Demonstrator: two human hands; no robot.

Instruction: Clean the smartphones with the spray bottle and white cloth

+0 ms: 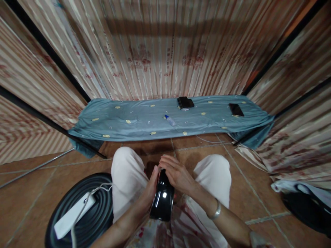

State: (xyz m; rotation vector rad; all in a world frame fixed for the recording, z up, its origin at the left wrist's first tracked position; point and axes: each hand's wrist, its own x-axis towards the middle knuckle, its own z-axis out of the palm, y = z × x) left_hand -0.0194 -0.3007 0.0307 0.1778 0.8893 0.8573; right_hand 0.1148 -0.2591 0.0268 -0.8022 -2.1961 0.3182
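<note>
A long, glossy black object (162, 199) with a curved, reflective surface lies between my hands, over my lap. Its kind cannot be made out. My left hand (152, 184) presses along its left side, thumb near the far end. Curled over that far end is my right hand (176, 172), with its fingers bent and covering the tip. On the blue cloth beyond my knees lie a small clear bottle with a blue cap (170, 120), a black wallet-like item (185, 103) and a dark phone (236, 110).
A low bench draped in blue patterned cloth (134, 129) spans the front, between black poles (51, 51). Striped curtains (155, 51) hang around. To my left, a white power strip (73, 217) with a cable rests on a round black ribbed base (103, 220). A black item (307, 210) lies at right.
</note>
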